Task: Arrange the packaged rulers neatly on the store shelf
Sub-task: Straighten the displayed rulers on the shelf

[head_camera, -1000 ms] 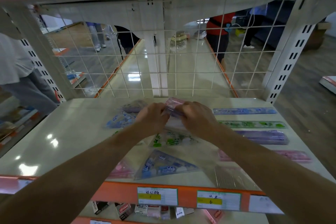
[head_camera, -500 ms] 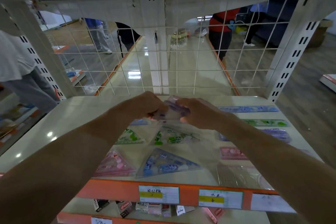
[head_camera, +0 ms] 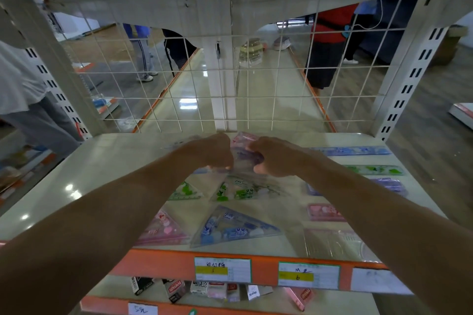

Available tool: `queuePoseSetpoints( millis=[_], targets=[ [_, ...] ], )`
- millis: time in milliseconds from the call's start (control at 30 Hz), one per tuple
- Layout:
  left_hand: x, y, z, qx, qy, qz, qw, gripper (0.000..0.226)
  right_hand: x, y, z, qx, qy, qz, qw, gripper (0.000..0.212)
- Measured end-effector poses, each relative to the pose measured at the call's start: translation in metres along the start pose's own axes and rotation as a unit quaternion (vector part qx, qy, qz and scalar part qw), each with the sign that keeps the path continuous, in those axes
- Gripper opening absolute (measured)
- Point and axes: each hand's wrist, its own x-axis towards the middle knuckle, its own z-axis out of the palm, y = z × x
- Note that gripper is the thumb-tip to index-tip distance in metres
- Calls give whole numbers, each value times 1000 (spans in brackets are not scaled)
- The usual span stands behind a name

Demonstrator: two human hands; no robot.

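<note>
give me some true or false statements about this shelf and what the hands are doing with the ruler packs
1. The left hand and the right hand both grip one purple package. True.
2. The pink triangle package lies left of the blue triangle package. True.
3. The blue triangle package lies at the back of the shelf. False: it lies near the front edge.
4. The price labels carry red strips. False: the strips are yellow.
5. The straight rulers lie on the shelf's right side. True.
</note>
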Motion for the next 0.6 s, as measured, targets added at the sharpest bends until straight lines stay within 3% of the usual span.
queuePoseSetpoints(
  millis=[100, 300, 433, 600],
  targets=[
    [2, 0, 1, 30, 4, 6, 1000, 24, -1, 0, 2, -2, -3, -4, 1000, 30],
    [-2, 2, 2, 100, 8, 35, 994, 14, -1, 2, -2, -46, -38, 25, 998, 30],
    [-10, 5, 2, 124, 3, 27, 992, 39, 3, 3, 0, -56, -45, 52, 996, 26],
    [-15, 11, 2, 147, 20, 20, 989, 39, -2, -5, -6, -74, -35, 22, 996, 39]
  ],
)
